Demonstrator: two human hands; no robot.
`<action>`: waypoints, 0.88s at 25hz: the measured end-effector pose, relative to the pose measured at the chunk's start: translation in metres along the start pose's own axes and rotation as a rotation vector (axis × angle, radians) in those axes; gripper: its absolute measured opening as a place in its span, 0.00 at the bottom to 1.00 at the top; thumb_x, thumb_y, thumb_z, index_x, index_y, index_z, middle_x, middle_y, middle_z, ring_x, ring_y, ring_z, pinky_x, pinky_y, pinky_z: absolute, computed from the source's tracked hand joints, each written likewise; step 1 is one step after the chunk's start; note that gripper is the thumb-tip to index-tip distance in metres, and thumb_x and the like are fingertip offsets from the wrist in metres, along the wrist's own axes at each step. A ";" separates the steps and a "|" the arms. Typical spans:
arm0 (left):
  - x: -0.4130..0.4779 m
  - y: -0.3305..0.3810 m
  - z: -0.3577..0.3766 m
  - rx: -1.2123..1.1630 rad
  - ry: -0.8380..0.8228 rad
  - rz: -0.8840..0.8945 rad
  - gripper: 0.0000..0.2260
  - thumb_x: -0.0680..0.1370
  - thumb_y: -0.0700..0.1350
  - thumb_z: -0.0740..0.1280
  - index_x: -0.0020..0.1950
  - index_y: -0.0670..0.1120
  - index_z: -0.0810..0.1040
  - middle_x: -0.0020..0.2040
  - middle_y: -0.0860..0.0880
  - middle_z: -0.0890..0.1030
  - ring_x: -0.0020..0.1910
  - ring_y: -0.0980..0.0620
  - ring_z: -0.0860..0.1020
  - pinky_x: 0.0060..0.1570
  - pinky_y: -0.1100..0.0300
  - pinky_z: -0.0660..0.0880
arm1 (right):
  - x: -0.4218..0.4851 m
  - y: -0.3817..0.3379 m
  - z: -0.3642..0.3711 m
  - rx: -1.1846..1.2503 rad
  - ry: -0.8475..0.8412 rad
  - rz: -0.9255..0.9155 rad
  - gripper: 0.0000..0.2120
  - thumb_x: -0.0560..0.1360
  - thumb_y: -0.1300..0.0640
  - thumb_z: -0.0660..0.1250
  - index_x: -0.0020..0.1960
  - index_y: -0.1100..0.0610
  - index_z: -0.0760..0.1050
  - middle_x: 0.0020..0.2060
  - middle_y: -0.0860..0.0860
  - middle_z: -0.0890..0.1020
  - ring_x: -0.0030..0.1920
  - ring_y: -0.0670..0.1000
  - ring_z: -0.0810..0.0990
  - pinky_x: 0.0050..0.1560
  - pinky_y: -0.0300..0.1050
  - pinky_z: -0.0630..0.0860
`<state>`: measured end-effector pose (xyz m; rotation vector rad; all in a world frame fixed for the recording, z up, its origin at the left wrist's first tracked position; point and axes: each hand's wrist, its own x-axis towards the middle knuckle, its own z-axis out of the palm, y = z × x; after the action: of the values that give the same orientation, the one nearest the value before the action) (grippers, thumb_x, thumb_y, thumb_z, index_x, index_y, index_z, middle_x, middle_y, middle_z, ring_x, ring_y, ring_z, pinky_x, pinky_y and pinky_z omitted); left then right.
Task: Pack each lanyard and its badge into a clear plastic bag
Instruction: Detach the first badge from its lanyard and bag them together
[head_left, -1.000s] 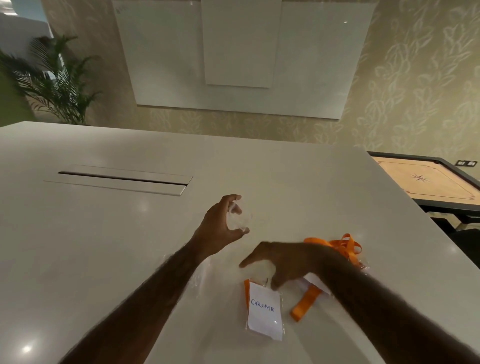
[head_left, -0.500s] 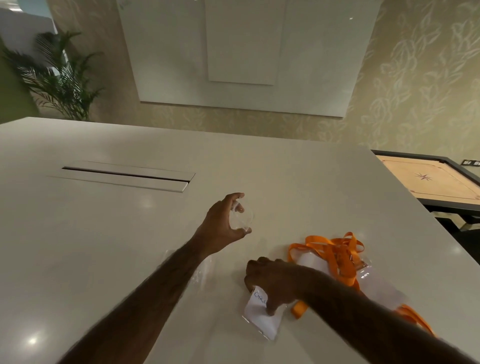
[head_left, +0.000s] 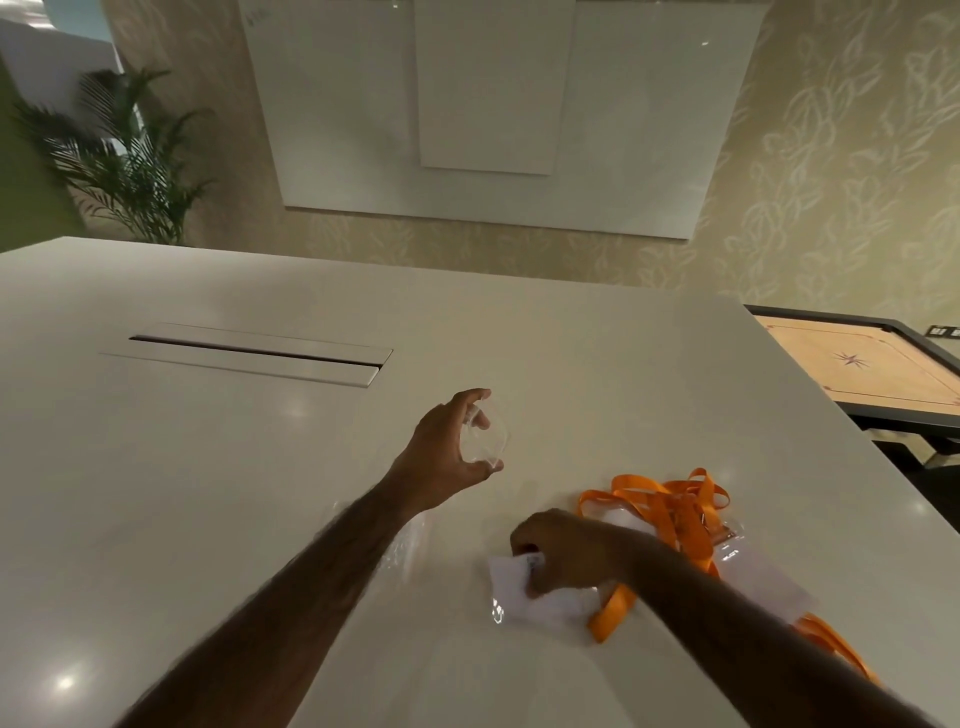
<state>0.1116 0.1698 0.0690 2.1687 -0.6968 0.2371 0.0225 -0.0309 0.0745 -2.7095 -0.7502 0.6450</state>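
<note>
Lowered since a second ago onto the white badge (head_left: 519, 597) with the right hand (head_left: 566, 551), fingers curled, gripping its upper edge on the counter (head_left: 260, 519). Keeps the clear plastic bag (head_left: 488, 439) pinched, mouth spread, between thumb and fingertips of the raised left hand (head_left: 441, 447). Leaves the orange lanyard (head_left: 670, 509) heaped just right of the badge.

Warm, dim overhead light is leaving small glare spots on the glossy worktop (head_left: 156, 493) at near left; wide-angle distortion is bending the edges; nearest parts are blurring.
</note>
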 end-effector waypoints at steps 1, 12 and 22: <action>0.000 0.000 0.000 0.000 0.002 0.004 0.39 0.67 0.52 0.80 0.74 0.53 0.65 0.55 0.57 0.78 0.58 0.55 0.75 0.64 0.52 0.73 | -0.004 0.001 -0.006 0.065 0.038 0.007 0.09 0.73 0.58 0.73 0.51 0.61 0.78 0.44 0.50 0.76 0.45 0.47 0.74 0.38 0.33 0.66; -0.003 0.007 0.001 0.016 -0.028 0.017 0.40 0.67 0.54 0.77 0.75 0.54 0.64 0.54 0.62 0.75 0.58 0.58 0.73 0.66 0.52 0.70 | -0.051 0.003 -0.108 0.681 0.451 0.121 0.11 0.71 0.63 0.77 0.52 0.57 0.81 0.43 0.54 0.86 0.41 0.51 0.85 0.40 0.44 0.81; -0.002 0.016 0.001 0.246 0.016 0.173 0.41 0.69 0.53 0.75 0.77 0.48 0.60 0.56 0.55 0.73 0.54 0.65 0.64 0.75 0.50 0.60 | -0.024 -0.022 -0.113 0.529 0.428 0.290 0.12 0.70 0.64 0.75 0.52 0.66 0.80 0.42 0.64 0.83 0.38 0.58 0.83 0.37 0.48 0.80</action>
<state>0.1008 0.1620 0.0781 2.3366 -0.8865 0.4516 0.0487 -0.0399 0.1883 -2.3422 -0.0627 0.2464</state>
